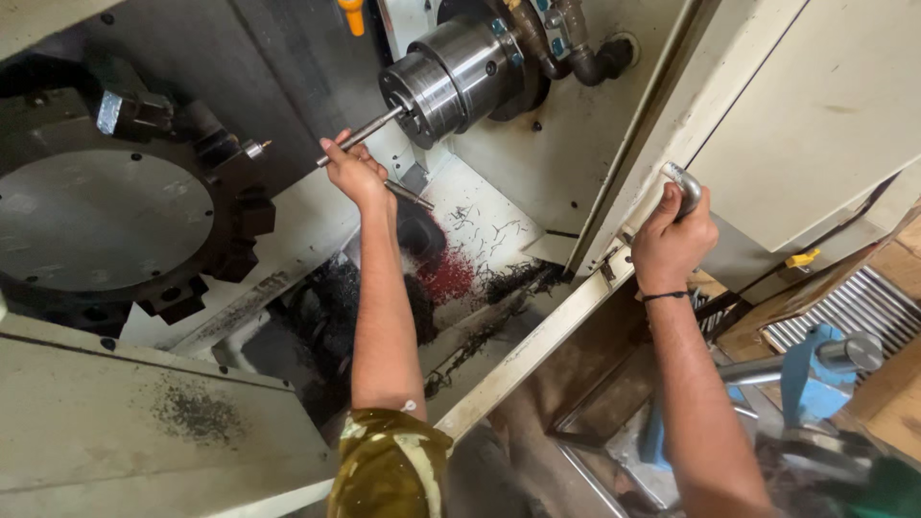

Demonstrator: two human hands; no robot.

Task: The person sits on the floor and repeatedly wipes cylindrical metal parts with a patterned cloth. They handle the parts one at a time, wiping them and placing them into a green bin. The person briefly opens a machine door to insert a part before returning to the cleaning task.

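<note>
My left hand (353, 171) reaches into a lathe and grips a thin steel rod (372, 126) whose far end sits in the steel chuck (451, 77). A second thin metal piece (413, 195) pokes out below the same hand. My right hand (670, 240) is closed around the curved metal handle (683, 182) of the machine's sliding door (815, 115), at the right edge of the opening.
A round black tool turret (106, 225) with several tool holders fills the left. Dark and reddish metal chips (446, 278) lie on the sloped bed below the chuck. Ribbed metal stock (849, 307) in a cardboard box and a blue stand (806, 369) are at the lower right.
</note>
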